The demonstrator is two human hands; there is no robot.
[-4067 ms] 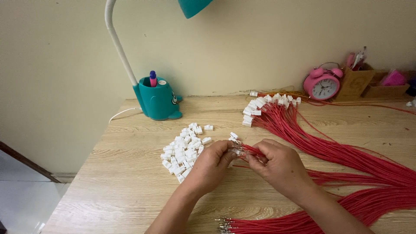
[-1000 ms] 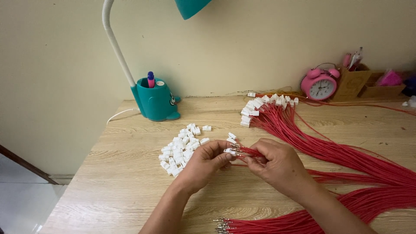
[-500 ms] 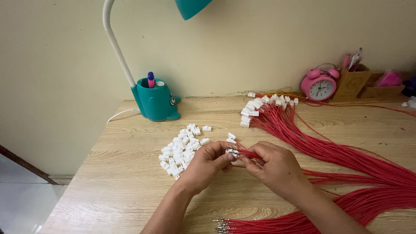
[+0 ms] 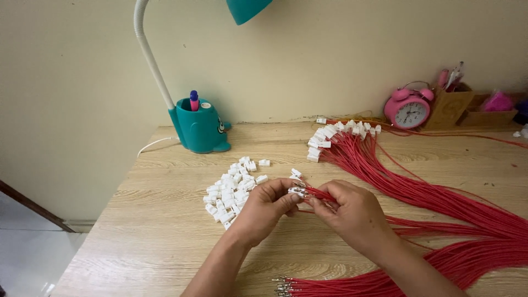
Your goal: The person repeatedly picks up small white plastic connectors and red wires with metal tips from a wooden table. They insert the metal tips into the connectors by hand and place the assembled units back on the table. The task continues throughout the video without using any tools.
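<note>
Connector housing, a small white plastic block, sits pinched between the fingertips of both hands just above the counter, near the middle of the view. Going from the left: the counter's left edge runs diagonally from the wall down toward the bottom corner, with pale floor beyond it, and a broad strip of bare light wood grain lies open between that edge and everything else. At the back stands a teal desk lamp base of smooth rounded plastic, holding a pen, its white neck curving upward and a white cord trailing left. Nearer lies a loose pile of white housings, small, boxy and glossy, spread just beside the left hand. That hand is curled closed, thumb and forefinger gripping the housing. The right hand is closed too, its fingers pinching thin red wires that meet the housing. Right of the hands, a thick fan of red wires sweeps across the counter to the right edge of the view; those at the back end in white housings, those at the front in bare metal terminals. Against the wall stand a pink round alarm clock and a brown box of pens.
</note>
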